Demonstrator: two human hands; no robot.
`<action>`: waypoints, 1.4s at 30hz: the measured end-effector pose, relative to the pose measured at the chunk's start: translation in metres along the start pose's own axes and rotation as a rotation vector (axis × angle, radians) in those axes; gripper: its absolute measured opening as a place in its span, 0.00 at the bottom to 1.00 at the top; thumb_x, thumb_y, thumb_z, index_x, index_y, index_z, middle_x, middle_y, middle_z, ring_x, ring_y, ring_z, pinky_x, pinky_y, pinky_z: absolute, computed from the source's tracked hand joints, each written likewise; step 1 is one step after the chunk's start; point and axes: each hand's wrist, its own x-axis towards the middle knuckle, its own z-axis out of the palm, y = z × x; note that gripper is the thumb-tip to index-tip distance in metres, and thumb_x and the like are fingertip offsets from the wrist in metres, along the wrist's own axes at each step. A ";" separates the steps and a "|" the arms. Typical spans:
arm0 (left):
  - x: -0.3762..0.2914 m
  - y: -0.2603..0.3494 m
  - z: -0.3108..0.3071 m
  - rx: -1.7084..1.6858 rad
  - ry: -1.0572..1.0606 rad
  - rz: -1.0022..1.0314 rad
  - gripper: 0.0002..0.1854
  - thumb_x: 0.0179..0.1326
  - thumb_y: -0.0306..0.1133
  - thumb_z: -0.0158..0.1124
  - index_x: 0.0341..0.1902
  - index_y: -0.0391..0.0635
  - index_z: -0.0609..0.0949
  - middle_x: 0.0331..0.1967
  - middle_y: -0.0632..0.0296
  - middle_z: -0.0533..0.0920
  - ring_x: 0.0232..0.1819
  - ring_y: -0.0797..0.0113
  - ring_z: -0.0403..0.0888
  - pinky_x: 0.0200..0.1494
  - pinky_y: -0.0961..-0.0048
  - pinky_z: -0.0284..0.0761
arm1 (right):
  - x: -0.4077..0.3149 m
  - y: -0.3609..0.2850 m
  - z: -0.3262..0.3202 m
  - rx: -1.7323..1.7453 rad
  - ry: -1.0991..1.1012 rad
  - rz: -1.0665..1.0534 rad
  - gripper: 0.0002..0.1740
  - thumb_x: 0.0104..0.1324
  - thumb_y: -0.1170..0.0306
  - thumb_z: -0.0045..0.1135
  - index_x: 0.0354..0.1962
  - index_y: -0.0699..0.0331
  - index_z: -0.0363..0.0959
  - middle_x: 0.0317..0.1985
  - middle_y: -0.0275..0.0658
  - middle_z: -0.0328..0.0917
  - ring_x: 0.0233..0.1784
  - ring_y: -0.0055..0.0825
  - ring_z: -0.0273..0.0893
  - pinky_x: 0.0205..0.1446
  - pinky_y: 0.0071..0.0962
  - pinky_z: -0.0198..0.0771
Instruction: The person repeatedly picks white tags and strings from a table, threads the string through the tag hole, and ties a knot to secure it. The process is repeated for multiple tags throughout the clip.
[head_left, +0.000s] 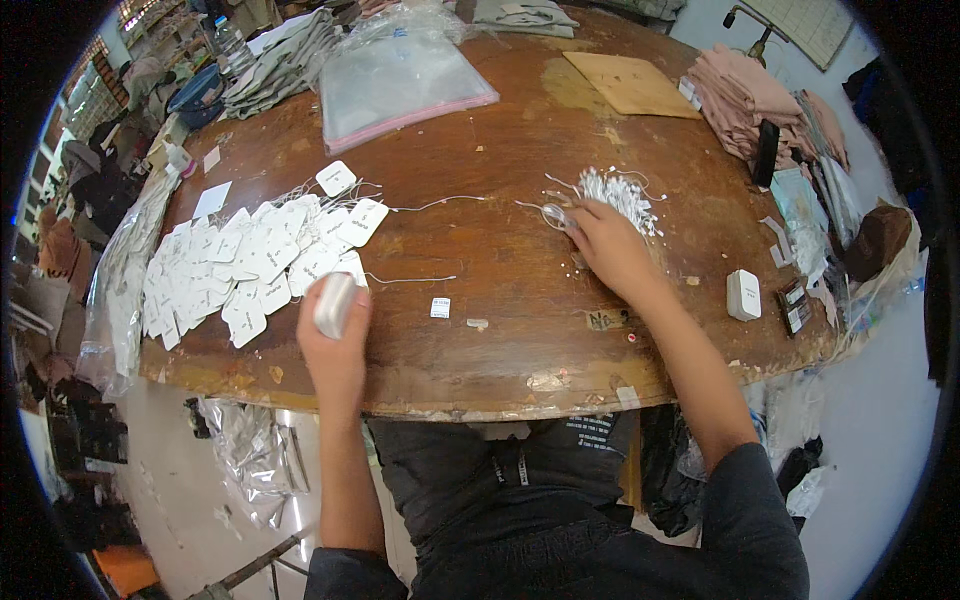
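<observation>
My left hand (336, 367) grips a thick stack of white card tags (334, 306), blurred, above the front of the table. Just behind it spreads a heap of white hang tags (259, 247) bearing print, many with white strings attached. Two of the strings trail to the right across the wood. My right hand (611, 244) reaches to a bundle of white tag strings (611, 191), its fingertips at a looped string (553, 216). Blur hides whether the fingers pinch that loop.
The wooden table (480, 345) carries clear plastic bags (405, 90), a brown card sheet (634, 84) and folded pink garments (750, 97). Another stack of white tags (743, 295) stands at right, beside a dark small box (793, 307). A blue basket (199, 97) stands at far left.
</observation>
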 end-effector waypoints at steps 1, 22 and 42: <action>-0.009 0.004 0.007 -0.028 -0.046 0.004 0.18 0.60 0.34 0.69 0.49 0.38 0.78 0.39 0.63 0.79 0.41 0.74 0.75 0.46 0.76 0.72 | -0.010 -0.004 -0.006 0.026 0.001 0.008 0.11 0.65 0.68 0.56 0.43 0.64 0.77 0.48 0.43 0.78 0.50 0.45 0.76 0.53 0.36 0.73; -0.063 0.009 0.071 -0.214 -0.425 -0.064 0.12 0.60 0.30 0.68 0.45 0.40 0.79 0.33 0.64 0.83 0.35 0.78 0.77 0.39 0.77 0.74 | -0.012 -0.031 -0.027 0.164 0.068 0.014 0.06 0.61 0.71 0.60 0.32 0.64 0.73 0.30 0.44 0.77 0.34 0.44 0.76 0.44 0.41 0.70; -0.063 0.013 0.075 -0.321 -0.282 -0.246 0.19 0.66 0.30 0.61 0.58 0.35 0.75 0.45 0.60 0.82 0.45 0.75 0.79 0.49 0.75 0.74 | -0.016 -0.059 -0.010 0.785 0.315 -0.092 0.03 0.62 0.76 0.62 0.32 0.66 0.76 0.34 0.40 0.79 0.39 0.34 0.77 0.48 0.31 0.71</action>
